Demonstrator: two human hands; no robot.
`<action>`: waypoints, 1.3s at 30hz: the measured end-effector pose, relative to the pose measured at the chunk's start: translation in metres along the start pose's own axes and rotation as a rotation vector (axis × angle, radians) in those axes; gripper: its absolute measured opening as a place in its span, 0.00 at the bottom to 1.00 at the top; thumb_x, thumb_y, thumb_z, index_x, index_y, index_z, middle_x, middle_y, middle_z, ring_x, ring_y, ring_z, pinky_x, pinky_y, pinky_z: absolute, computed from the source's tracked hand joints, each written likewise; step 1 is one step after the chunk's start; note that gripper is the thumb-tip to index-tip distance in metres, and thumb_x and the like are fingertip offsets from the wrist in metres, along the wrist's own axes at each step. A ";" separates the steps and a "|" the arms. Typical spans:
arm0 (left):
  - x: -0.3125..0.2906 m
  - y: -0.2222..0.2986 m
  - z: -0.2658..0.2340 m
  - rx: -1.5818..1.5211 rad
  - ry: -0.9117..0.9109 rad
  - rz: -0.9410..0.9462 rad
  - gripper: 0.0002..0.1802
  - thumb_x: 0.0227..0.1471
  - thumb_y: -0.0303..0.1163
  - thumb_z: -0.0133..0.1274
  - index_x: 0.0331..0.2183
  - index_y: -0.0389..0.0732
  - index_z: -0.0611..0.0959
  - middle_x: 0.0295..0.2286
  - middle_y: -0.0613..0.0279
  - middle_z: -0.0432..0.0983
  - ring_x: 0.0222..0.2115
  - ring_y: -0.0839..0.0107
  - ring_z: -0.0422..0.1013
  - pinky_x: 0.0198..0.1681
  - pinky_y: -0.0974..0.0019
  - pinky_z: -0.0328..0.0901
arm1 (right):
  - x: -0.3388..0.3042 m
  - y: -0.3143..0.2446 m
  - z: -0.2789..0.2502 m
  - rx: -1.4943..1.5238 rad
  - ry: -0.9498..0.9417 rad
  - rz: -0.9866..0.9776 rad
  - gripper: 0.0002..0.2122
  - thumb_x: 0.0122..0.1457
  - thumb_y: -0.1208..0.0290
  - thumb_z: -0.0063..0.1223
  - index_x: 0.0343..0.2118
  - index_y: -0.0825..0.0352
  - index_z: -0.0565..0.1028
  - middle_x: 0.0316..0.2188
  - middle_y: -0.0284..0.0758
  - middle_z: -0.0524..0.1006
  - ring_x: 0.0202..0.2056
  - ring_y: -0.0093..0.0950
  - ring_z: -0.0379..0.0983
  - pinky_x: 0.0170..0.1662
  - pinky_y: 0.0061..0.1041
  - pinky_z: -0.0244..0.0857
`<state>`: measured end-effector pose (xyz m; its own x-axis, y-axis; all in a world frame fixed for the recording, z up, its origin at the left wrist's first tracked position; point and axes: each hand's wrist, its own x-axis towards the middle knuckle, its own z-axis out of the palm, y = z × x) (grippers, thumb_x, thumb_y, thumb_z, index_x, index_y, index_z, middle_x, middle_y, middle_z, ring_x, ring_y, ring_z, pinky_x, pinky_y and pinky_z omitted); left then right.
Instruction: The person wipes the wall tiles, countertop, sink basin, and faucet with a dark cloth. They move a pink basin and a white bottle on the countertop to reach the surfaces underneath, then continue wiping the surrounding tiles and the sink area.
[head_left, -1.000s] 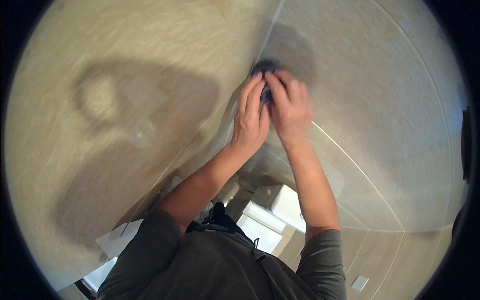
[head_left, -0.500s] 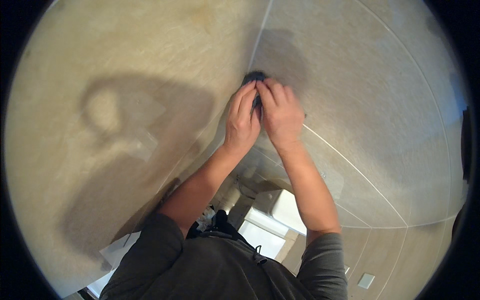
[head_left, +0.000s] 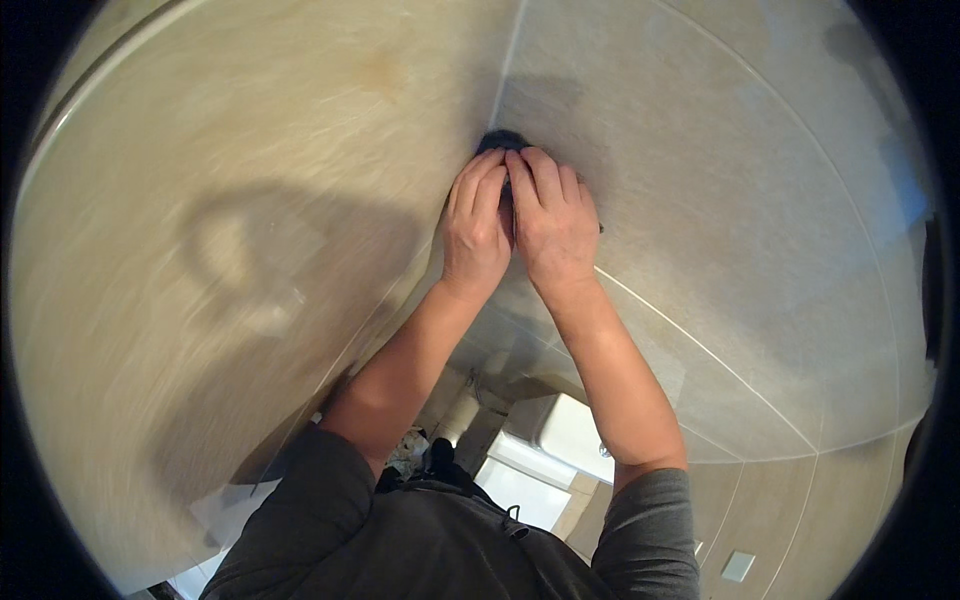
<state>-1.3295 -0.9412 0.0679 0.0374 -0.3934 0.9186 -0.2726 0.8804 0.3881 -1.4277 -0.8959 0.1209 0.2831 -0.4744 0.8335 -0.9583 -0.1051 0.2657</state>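
Observation:
My left hand and my right hand are raised side by side at the corner where two tiled walls meet. Both are closed, fingertips nearly touching, on a small dark, rounded object. Its top edge shows above my fingers against the corner; the rest is hidden behind them, so its kind cannot be made out. A pale grout line runs up the corner above it.
The beige tiled wall stands on the left, with my shadow across it. Another tiled wall stands on the right. Below are a white toilet tank, a white lid and a switch plate.
The view has tilted slightly. Both hands and the dark object appear a little further left and higher, still together at the corner, and the grip looks the same.

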 end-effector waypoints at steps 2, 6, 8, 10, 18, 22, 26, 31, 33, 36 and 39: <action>0.013 0.009 -0.007 -0.009 0.012 0.010 0.20 0.53 0.16 0.53 0.50 0.28 0.78 0.51 0.43 0.74 0.52 0.44 0.72 0.57 0.49 0.68 | 0.009 0.002 -0.008 0.050 0.013 0.010 0.19 0.48 0.71 0.57 0.46 0.65 0.79 0.45 0.31 0.77 0.37 0.30 0.73 0.37 0.31 0.68; 0.073 0.028 -0.004 -0.076 0.150 0.109 0.20 0.51 0.14 0.54 0.48 0.29 0.78 0.50 0.42 0.76 0.51 0.43 0.73 0.56 0.51 0.69 | 0.057 0.019 -0.031 -0.023 0.181 -0.047 0.19 0.50 0.70 0.57 0.47 0.65 0.78 0.47 0.31 0.76 0.40 0.31 0.73 0.39 0.30 0.67; 0.094 0.027 0.004 -0.078 0.157 0.120 0.18 0.54 0.17 0.52 0.48 0.29 0.78 0.51 0.41 0.75 0.52 0.41 0.72 0.56 0.49 0.68 | 0.079 0.028 -0.034 -0.085 0.208 -0.044 0.19 0.51 0.70 0.57 0.48 0.65 0.78 0.49 0.31 0.76 0.42 0.31 0.73 0.41 0.30 0.66; 0.098 0.021 0.010 -0.048 0.181 0.150 0.18 0.54 0.18 0.53 0.48 0.28 0.77 0.51 0.41 0.76 0.51 0.41 0.73 0.55 0.50 0.68 | 0.079 0.029 -0.029 -0.116 0.172 -0.066 0.19 0.51 0.70 0.56 0.49 0.65 0.78 0.51 0.32 0.76 0.45 0.31 0.73 0.42 0.30 0.65; 0.061 0.013 -0.004 -0.058 0.089 0.120 0.19 0.54 0.17 0.53 0.48 0.28 0.77 0.51 0.40 0.75 0.51 0.42 0.73 0.56 0.50 0.68 | 0.051 0.013 -0.031 0.015 0.084 -0.048 0.19 0.51 0.71 0.56 0.48 0.66 0.79 0.49 0.33 0.77 0.42 0.32 0.74 0.39 0.32 0.66; 0.118 0.031 0.004 -0.119 0.151 0.192 0.24 0.48 0.13 0.52 0.50 0.31 0.77 0.53 0.43 0.73 0.53 0.42 0.70 0.57 0.48 0.67 | 0.098 0.041 -0.051 -0.053 0.219 -0.091 0.20 0.51 0.71 0.56 0.50 0.66 0.77 0.49 0.33 0.76 0.42 0.33 0.73 0.40 0.34 0.66; 0.143 0.031 0.017 -0.113 0.196 0.225 0.25 0.49 0.13 0.52 0.51 0.34 0.76 0.54 0.45 0.74 0.54 0.43 0.71 0.57 0.50 0.67 | 0.114 0.051 -0.043 -0.116 0.277 -0.081 0.20 0.52 0.71 0.56 0.51 0.65 0.76 0.50 0.33 0.75 0.43 0.33 0.73 0.41 0.34 0.66; 0.108 0.022 0.012 -0.074 0.159 0.180 0.24 0.51 0.14 0.54 0.51 0.33 0.76 0.53 0.45 0.76 0.53 0.44 0.72 0.57 0.52 0.68 | 0.080 0.034 -0.035 -0.060 0.207 -0.054 0.20 0.53 0.70 0.56 0.51 0.65 0.77 0.50 0.33 0.75 0.45 0.33 0.73 0.43 0.35 0.66; 0.104 0.024 0.010 -0.111 0.144 0.169 0.23 0.50 0.14 0.53 0.50 0.32 0.77 0.52 0.44 0.75 0.54 0.44 0.71 0.58 0.51 0.67 | 0.076 0.034 -0.037 -0.043 0.162 -0.040 0.20 0.53 0.70 0.56 0.51 0.64 0.77 0.50 0.33 0.76 0.45 0.33 0.73 0.44 0.35 0.66; 0.121 0.036 0.012 -0.122 0.207 0.237 0.22 0.50 0.13 0.53 0.49 0.32 0.78 0.51 0.45 0.76 0.52 0.45 0.73 0.57 0.51 0.68 | 0.093 0.045 -0.054 -0.066 0.154 -0.040 0.19 0.53 0.70 0.55 0.50 0.63 0.78 0.50 0.32 0.76 0.45 0.33 0.74 0.45 0.35 0.67; 0.165 0.053 0.017 -0.125 0.216 0.273 0.23 0.49 0.13 0.54 0.49 0.33 0.79 0.49 0.46 0.77 0.50 0.45 0.74 0.57 0.52 0.68 | 0.128 0.056 -0.082 -0.115 0.257 -0.040 0.17 0.55 0.71 0.55 0.49 0.64 0.78 0.48 0.34 0.77 0.46 0.36 0.74 0.47 0.35 0.67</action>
<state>-1.3545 -0.9643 0.2389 0.1850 -0.0863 0.9789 -0.1811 0.9761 0.1203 -1.4419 -0.8909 0.2827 0.3356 -0.2328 0.9128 -0.9396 -0.0128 0.3422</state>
